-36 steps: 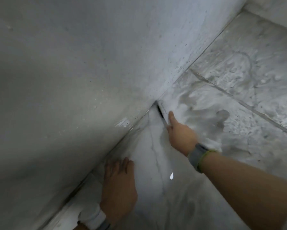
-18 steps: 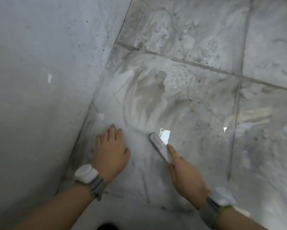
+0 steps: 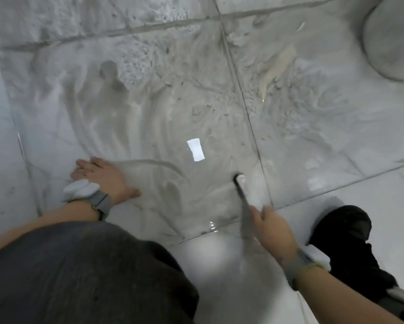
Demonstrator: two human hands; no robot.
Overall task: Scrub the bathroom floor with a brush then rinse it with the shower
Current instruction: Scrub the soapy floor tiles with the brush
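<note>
Soapy, slippery tiled floor (image 3: 313, 141). Right hand (image 3: 274, 232) grips the light, stiff brush (image 3: 244, 195) by its handle; left hand (image 3: 102, 176) rests flat, fingers spread.

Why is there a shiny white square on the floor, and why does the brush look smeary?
In the head view, the white square is glare, probably a light reflecting off the wet floor; the brush and the right hand gripping it look streaked with motion blur, while the left hand pressed flat on the tile looks sharper.

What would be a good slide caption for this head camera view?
Kneeling person scrubs the soapy tiled floor with a brush gripped in the right hand; the left hand rests flat on it.
</note>
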